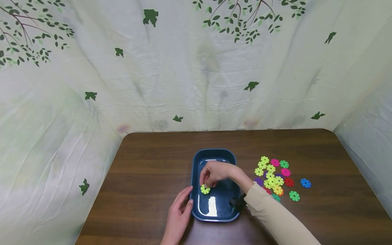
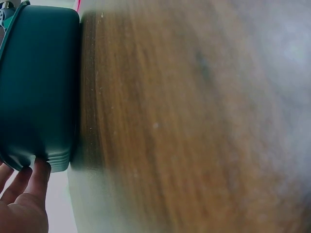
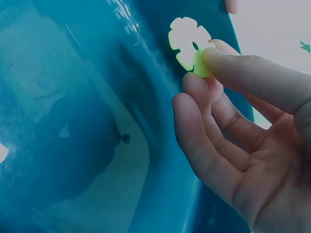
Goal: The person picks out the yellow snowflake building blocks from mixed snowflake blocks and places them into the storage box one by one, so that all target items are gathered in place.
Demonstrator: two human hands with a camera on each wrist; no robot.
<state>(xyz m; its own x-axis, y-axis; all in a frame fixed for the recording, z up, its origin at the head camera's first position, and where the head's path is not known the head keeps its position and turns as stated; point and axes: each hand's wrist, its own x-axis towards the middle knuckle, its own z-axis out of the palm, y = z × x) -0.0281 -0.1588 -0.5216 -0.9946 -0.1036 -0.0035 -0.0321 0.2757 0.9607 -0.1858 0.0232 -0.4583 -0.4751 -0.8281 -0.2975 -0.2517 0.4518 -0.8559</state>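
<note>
A yellow-green notched plastic disc (image 1: 205,189), shaped like a flower, is pinched between the thumb and fingers of my right hand (image 1: 216,172). That hand is over the left part of a dark blue tray (image 1: 214,217). In the right wrist view the disc (image 3: 187,41) has a small slot at its middle, and the right hand's (image 3: 243,141) thumb lies on its face. My left hand (image 1: 179,212) rests its fingers against the tray's left side. The left wrist view shows the fingertips of the left hand (image 2: 26,199) touching the tray's outer wall (image 2: 39,87).
Several loose notched discs in yellow, pink, green, purple, red and orange lie in a pile (image 1: 271,180) right of the tray. Apart from the pile lie a blue disc (image 1: 305,183) and a green disc (image 1: 294,196). A patterned cloth (image 1: 196,68) hangs behind the brown table (image 1: 153,160).
</note>
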